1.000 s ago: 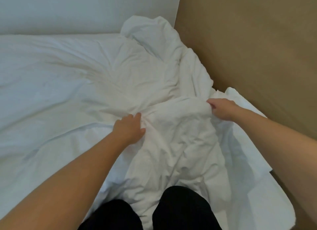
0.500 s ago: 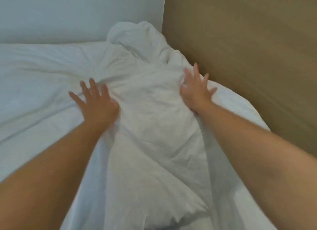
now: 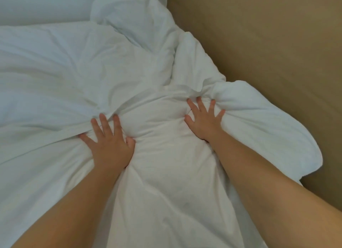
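I've got my left hand [image 3: 109, 144] and right hand [image 3: 203, 121] splayed flat on the duvet [image 3: 166, 183], gripping nothing; the fingertips seem sunk in folds.

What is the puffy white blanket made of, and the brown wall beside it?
The white blanket looks like soft matte cloth, probably cotton, with padding inside: it creases finely and bulges around the pressing left hand and right hand. The brown wall looks hard, smooth and matte, maybe a painted or laminate panel; no grain shows, so that is only a guess.
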Action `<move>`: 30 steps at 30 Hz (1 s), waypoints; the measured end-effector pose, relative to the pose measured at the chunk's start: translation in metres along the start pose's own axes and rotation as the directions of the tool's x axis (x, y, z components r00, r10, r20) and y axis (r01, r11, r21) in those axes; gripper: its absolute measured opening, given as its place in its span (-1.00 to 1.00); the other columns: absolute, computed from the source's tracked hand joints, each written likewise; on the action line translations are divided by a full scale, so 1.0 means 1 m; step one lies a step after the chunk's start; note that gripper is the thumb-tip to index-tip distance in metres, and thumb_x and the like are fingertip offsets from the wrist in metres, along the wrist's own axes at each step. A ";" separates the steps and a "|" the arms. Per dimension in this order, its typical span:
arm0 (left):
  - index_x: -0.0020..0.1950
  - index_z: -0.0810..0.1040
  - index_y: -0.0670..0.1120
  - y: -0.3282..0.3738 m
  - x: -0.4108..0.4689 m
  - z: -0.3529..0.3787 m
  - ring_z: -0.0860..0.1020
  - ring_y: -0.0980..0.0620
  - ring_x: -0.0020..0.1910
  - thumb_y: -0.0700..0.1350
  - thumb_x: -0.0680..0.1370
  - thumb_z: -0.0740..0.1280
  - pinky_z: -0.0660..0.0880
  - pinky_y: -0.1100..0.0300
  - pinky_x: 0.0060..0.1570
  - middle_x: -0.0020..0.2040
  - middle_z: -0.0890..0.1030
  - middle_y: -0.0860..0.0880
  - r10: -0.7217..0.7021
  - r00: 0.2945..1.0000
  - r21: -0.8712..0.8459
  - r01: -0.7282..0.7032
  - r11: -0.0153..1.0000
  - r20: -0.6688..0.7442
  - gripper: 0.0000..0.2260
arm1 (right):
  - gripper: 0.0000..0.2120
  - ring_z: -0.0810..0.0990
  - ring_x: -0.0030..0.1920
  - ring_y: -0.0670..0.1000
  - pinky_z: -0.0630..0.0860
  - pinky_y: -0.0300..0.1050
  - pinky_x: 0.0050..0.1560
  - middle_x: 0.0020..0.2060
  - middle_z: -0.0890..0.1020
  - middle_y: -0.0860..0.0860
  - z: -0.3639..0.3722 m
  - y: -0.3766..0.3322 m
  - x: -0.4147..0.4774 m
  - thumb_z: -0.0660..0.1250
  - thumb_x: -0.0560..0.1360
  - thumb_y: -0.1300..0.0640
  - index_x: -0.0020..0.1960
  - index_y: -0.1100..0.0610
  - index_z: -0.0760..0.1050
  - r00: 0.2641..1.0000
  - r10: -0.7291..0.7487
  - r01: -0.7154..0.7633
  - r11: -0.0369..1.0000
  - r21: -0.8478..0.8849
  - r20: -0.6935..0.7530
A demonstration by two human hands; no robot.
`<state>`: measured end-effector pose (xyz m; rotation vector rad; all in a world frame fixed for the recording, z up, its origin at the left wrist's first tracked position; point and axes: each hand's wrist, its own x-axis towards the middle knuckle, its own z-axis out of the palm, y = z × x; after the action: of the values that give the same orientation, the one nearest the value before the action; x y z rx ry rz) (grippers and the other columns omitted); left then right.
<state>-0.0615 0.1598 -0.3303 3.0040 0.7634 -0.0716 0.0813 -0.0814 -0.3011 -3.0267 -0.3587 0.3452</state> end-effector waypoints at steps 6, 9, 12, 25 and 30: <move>0.58 -0.30 -0.03 -0.020 -0.027 -0.027 -0.28 -0.13 0.55 0.22 0.61 -0.11 -0.24 -0.26 0.46 0.56 -0.33 -0.12 0.110 0.960 -0.032 -0.105 0.994 0.256 -0.35 | -0.39 -0.20 0.57 0.09 -0.20 0.20 0.51 0.58 -0.17 -0.12 -0.027 0.030 -0.064 -0.01 0.64 -0.21 0.59 -0.12 -0.16 0.981 -0.056 0.019 0.981 0.193 0.186; 0.58 -0.29 -0.02 -0.021 -0.069 -0.048 -0.30 -0.11 0.54 0.31 0.59 -0.15 -0.24 -0.23 0.47 0.55 -0.34 -0.13 0.145 0.916 -0.061 -0.131 0.989 0.375 -0.31 | -0.43 -0.11 0.58 0.03 -0.14 0.04 0.54 0.59 -0.10 -0.07 -0.038 0.045 -0.118 0.01 0.66 -0.13 0.60 -0.05 -0.08 0.972 -0.044 -0.015 0.968 0.251 0.229; 0.59 -0.23 0.04 -0.004 -0.114 -0.072 -0.27 -0.09 0.55 0.33 0.58 -0.10 -0.21 -0.24 0.47 0.58 -0.29 -0.08 0.228 0.865 -0.185 -0.160 0.970 0.447 -0.31 | -0.57 0.22 0.49 0.07 0.10 -0.05 0.48 0.50 0.29 0.04 -0.050 0.068 -0.168 0.13 0.65 0.04 0.49 0.11 0.30 0.996 0.076 -0.084 0.919 0.386 0.037; 0.54 -0.36 0.12 0.101 -0.236 -0.104 -0.22 -0.17 0.55 0.36 0.39 0.35 0.12 -0.34 0.41 0.56 -0.34 -0.06 0.583 0.650 -0.252 -0.535 0.807 0.488 0.05 | -0.39 0.56 0.14 0.19 0.52 0.18 0.20 0.18 0.56 0.07 -0.038 0.119 -0.239 0.33 0.44 -0.30 0.35 0.04 0.39 0.587 0.564 -0.142 -0.635 0.760 0.581; 0.51 -0.40 0.14 0.094 -0.240 -0.100 -0.16 -0.21 0.56 0.34 0.36 0.39 0.20 -0.34 0.37 0.57 -0.33 -0.06 0.536 0.693 -0.218 -0.498 0.840 0.482 0.10 | -0.57 0.59 0.12 0.17 0.58 0.11 0.08 0.13 0.63 0.09 -0.084 0.115 -0.223 0.32 0.46 0.05 0.33 0.06 0.49 0.839 0.419 -0.071 -0.548 0.833 0.347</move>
<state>-0.2235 -0.0320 -0.2147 2.7738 -0.1479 -0.7900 -0.0847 -0.2501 -0.1837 -0.9954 0.6468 0.1224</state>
